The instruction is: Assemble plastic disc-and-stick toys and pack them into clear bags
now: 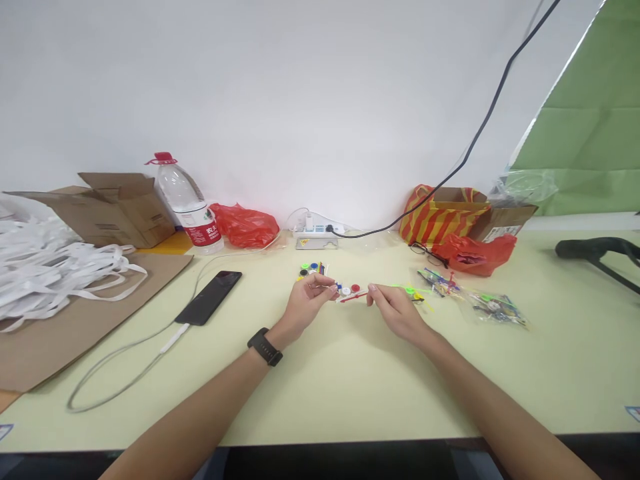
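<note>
My left hand (pixel 309 301), with a black watch on its wrist, is pinched shut on a small piece near the middle of the pale yellow table (pixel 350 373); the piece is too small to name. My right hand (pixel 395 308) pinches a thin red stick (pixel 353 297) that points left toward the left fingertips. Small round pieces (pixel 349 289) in white, red and blue lie just behind the two hands. A cluster of coloured caps and sticks (pixel 313 269) lies farther back.
A black phone (pixel 209 297) with a white cable lies at the left. Cardboard sheet (pixel 75 320), white strips (pixel 45 267), box and water bottle (pixel 190 207) stand far left. Power strip (pixel 318 231), red bags, striped bag (pixel 435 213), glasses and bags of coloured parts (pixel 493 308) sit behind and right.
</note>
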Motion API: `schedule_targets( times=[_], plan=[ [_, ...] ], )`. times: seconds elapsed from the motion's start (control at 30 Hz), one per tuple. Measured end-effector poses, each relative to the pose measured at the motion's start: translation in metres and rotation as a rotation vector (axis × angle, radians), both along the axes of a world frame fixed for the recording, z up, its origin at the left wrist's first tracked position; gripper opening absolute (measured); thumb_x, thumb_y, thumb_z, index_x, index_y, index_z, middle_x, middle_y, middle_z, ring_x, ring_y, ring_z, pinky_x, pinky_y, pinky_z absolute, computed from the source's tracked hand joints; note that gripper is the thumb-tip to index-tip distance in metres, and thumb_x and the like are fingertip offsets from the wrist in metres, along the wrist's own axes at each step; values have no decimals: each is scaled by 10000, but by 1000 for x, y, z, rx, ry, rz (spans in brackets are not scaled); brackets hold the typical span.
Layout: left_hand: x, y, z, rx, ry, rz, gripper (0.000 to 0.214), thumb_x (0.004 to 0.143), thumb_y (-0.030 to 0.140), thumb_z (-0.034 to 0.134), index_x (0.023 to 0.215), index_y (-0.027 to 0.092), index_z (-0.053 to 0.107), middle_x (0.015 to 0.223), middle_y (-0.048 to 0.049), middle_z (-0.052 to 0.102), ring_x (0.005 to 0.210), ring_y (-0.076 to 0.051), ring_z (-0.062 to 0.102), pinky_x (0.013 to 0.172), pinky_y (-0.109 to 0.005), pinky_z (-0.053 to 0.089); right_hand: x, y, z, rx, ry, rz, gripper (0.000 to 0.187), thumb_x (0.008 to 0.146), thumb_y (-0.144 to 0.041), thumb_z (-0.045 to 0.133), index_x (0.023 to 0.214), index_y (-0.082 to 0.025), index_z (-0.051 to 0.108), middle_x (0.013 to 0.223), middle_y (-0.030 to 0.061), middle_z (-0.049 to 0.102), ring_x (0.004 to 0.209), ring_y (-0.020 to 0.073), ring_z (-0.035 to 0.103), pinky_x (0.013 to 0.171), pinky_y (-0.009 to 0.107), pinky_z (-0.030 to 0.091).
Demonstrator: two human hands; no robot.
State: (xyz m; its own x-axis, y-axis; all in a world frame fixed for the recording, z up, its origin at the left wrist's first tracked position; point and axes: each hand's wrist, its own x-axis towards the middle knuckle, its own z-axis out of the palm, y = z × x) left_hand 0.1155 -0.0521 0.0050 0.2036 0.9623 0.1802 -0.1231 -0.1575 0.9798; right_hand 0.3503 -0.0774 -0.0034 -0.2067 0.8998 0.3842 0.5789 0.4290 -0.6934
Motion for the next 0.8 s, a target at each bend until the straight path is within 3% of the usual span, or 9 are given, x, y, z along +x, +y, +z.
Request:
schedule_targets(
  times=[0.57,0.8],
  plan=[
    [1,5,-12,-71,58,99,326,755,352,849,903,169,624,853,-32,734,831,-209,757,854,-377,585,-1,-2,1,-7,-76,39,521,1081,-508,327,756,-208,603,608,-10,531,584,173,517,623,297,341],
    [0,5,-9,-55,38,95,342,765,389,851,895,169,624,895,-30,720,846,-218,761,849,-369,582,-1,-2,4,14,-150,-23,456,1062,-448,369,712,-210,538,569,-24,481,552,154,450,590,296,289]
  ],
)
